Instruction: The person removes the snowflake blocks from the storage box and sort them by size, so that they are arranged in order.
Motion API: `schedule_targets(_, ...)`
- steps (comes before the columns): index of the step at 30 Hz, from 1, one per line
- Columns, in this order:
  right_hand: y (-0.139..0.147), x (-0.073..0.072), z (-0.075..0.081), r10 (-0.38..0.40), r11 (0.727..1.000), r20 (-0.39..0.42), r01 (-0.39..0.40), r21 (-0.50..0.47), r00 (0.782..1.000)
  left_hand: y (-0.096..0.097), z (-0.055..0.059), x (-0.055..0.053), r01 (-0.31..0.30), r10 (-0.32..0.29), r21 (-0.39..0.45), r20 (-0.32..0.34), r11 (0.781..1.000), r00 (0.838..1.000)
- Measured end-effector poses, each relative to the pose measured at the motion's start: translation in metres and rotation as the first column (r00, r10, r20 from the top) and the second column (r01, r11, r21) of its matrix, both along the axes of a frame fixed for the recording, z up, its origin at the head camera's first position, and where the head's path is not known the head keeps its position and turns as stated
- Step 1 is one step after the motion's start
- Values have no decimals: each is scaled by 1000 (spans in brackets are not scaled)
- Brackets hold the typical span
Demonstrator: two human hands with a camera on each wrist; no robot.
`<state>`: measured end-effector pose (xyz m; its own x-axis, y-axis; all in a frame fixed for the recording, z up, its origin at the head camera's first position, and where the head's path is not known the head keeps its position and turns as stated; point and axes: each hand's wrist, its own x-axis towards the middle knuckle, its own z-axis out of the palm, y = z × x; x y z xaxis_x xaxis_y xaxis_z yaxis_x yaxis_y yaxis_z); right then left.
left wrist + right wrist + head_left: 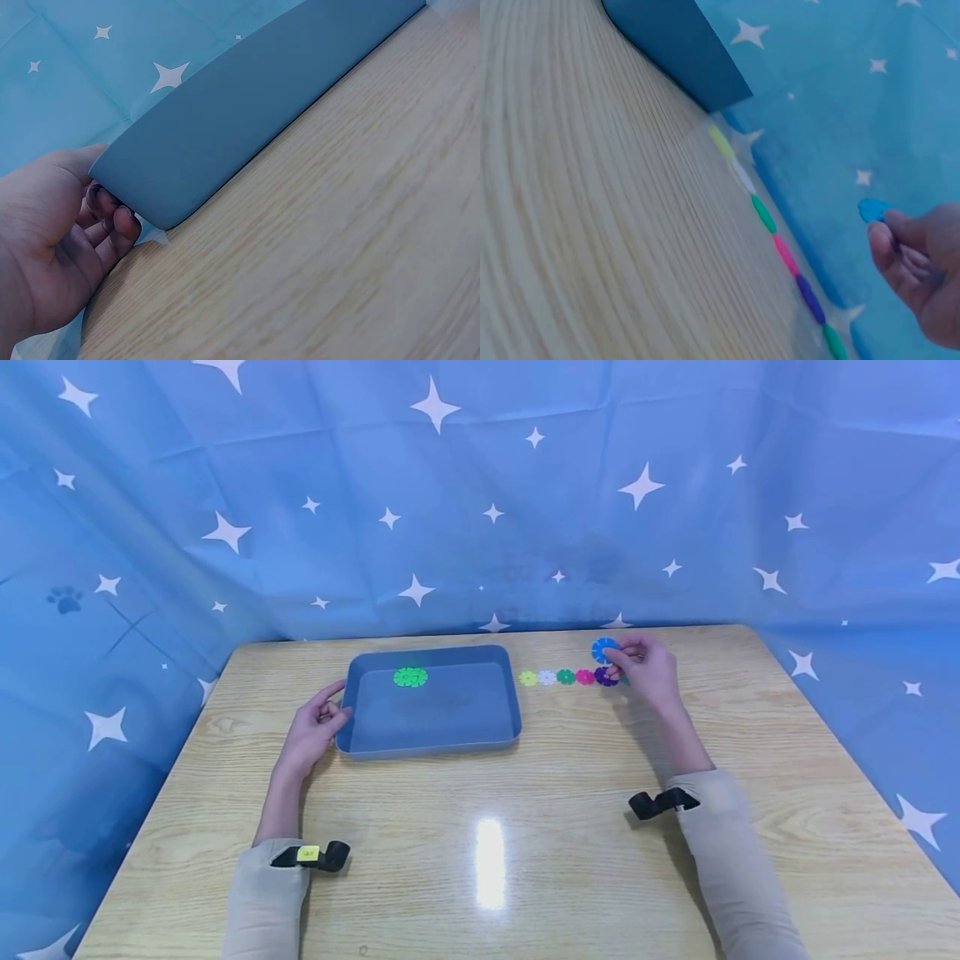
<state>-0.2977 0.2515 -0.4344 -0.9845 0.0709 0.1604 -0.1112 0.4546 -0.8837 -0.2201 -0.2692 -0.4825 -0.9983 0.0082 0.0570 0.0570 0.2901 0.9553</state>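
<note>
My right hand [647, 672] pinches a blue notched plastic disc [602, 650] between thumb and fingertips. In the right wrist view this blue disc [873, 210] sticks out past the fingertips, above the table. Below it runs a row of flower-shaped discs: yellow [528, 678], white [547, 677], green [566, 677], pink [585, 677], purple [606, 677] and another green one [834, 343], partly covered by the hand in the head view. My left hand [313, 728] grips the left wall of a blue-grey tray [427, 749]; in the left wrist view its fingers curl at the tray's corner.
Bright green discs [410, 677] lie overlapping inside the tray, toward its back left. The wooden table [570, 827] ends at the back against a blue star-patterned curtain [525, 527]. The disc row extends rightward from beside the tray.
</note>
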Motion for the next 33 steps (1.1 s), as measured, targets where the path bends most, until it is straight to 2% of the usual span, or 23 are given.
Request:
schedule_targets(4, 14, 0, 0, -53, 999, 45, 54, -6, 998, 7, 19, 9, 13, -13, 9, -2, 1000, 1000)
schedule_targets(6, 22, 0, 0, -70, 997, 47, 71, -24, 996, 7, 20, 11, 11, -11, 12, -5, 1000, 1000)
schedule_targets(8, 29, -1, -1, -84, 995, 44, 87, -51, 995, 5, 16, 9, 8, -8, 7, -9, 1000, 1000)
schedule_targets(11, 40, -1, -3, -99, 992, 37, 102, -68, 994, -1, 1, 2, 0, 0, 4, -15, 1000, 1000)
schedule_targets(13, 46, 1, -6, -116, 991, 41, 118, -64, 992, -1, -1, 2, 0, 0, 1, -13, 1000, 1000)
schedule_targets(19, 64, 3, -14, -183, 983, 75, 180, 47, 980, 1, 5, 3, -3, 3, 12, 2, 1000, 1000)
schedule_targets(27, 77, 5, -25, -236, 959, 123, 210, 190, 964, 12, 31, 14, 14, -15, 28, 19, 1000, 1000)
schedule_targets(33, 81, 3, -33, -247, 939, 119, 207, 276, 962, 13, 35, 16, 20, -21, 25, 15, 999, 1000)
